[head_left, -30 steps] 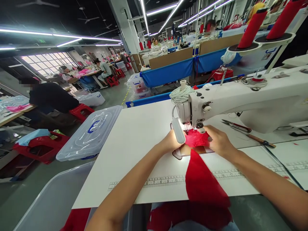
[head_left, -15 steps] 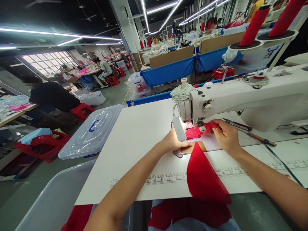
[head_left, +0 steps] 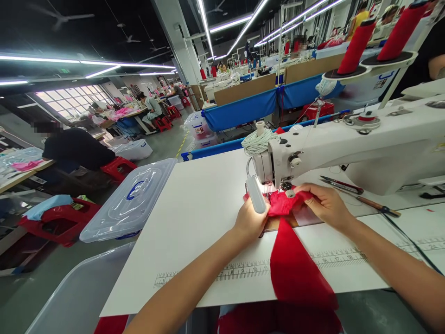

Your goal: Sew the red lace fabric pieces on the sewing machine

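A piece of bright red fabric (head_left: pixel 281 203) lies under the needle area of the white sewing machine (head_left: pixel 330 139). My left hand (head_left: pixel 251 219) is closed on the fabric's left end; a small white lamp (head_left: pixel 256 197) hides some of its fingers. On the other side, my right hand (head_left: pixel 326 204) pinches the right end between thumb and fingers. Just below the hands, a darker red cloth panel (head_left: pixel 299 271) narrows to a point near the machine bed and drapes over the front table edge.
Right of the machine lie black-and-red tweezers (head_left: pixel 342 185) and a wooden-handled tool (head_left: pixel 378 205). A ruler scale is printed along the front of the white table (head_left: pixel 194 208). Clear plastic lid (head_left: pixel 134 195) and bin (head_left: pixel 79 287) stand left. Red thread cones (head_left: pixel 357 48) rise behind.
My left hand has come down slightly and closed over the fabric's left end. More of the bright red fabric shows, spread between both hands. The view has shifted slightly.
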`<state>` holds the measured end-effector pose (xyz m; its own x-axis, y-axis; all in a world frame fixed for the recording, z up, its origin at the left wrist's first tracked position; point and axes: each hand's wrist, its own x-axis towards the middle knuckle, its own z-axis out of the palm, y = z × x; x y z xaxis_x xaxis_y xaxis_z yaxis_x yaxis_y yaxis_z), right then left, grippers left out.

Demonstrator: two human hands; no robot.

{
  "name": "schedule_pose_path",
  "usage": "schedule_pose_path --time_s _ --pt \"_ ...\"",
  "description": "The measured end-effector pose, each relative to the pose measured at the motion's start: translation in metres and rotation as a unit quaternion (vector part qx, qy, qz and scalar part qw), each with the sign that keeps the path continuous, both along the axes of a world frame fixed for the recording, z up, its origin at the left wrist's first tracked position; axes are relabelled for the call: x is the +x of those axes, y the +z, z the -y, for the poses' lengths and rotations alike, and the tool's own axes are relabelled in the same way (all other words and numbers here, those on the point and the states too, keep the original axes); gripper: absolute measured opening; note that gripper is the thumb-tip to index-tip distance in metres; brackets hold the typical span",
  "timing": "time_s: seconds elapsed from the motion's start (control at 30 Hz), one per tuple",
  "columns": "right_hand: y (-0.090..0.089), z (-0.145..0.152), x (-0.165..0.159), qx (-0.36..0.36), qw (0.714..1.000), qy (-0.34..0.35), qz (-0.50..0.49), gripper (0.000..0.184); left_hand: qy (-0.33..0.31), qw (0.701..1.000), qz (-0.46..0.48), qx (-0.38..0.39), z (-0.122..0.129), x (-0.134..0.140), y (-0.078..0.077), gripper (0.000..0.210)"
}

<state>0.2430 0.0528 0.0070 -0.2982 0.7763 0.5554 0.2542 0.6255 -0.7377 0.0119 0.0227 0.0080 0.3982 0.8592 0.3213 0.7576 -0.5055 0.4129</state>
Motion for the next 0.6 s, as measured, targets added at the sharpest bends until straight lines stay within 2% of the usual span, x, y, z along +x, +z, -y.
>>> schedule_pose_path --time_s 0.03,0.07,0.17,0.23,0.3,0.4,0.5,0.6 --pt "-0.001 -0.001 0.002 0.027 0.999 0.013 0.036 0.012 0.001 1.000 -0.013 0.019 0.002 0.000 -0.001 0.020" --pt "-0.003 -0.002 0.004 0.061 0.995 0.027 0.073 0.019 -0.001 0.999 -0.028 0.038 0.004 -0.001 -0.003 0.021" --pt "-0.011 -0.004 0.006 0.155 0.966 0.072 0.194 0.055 -0.024 0.992 -0.077 0.094 0.008 -0.002 -0.006 0.024" --pt "-0.017 -0.004 0.004 0.216 0.939 0.059 0.261 0.066 -0.038 0.986 -0.103 0.128 0.009 -0.003 -0.008 0.026" --pt "-0.022 -0.003 0.000 0.270 0.915 0.011 0.300 0.064 -0.045 0.980 -0.120 0.155 0.009 -0.003 -0.009 0.029" --pt "-0.026 0.000 -0.005 0.306 0.897 -0.036 0.317 0.048 -0.044 0.974 -0.133 0.178 0.009 -0.005 -0.013 0.031" --pt "-0.025 0.001 -0.010 0.312 0.900 -0.027 0.302 0.035 -0.040 0.973 -0.137 0.180 0.009 -0.005 -0.017 0.030" --pt "-0.020 0.000 -0.011 0.332 0.898 -0.005 0.287 0.033 -0.045 0.975 -0.139 0.170 0.013 -0.005 -0.015 0.030"
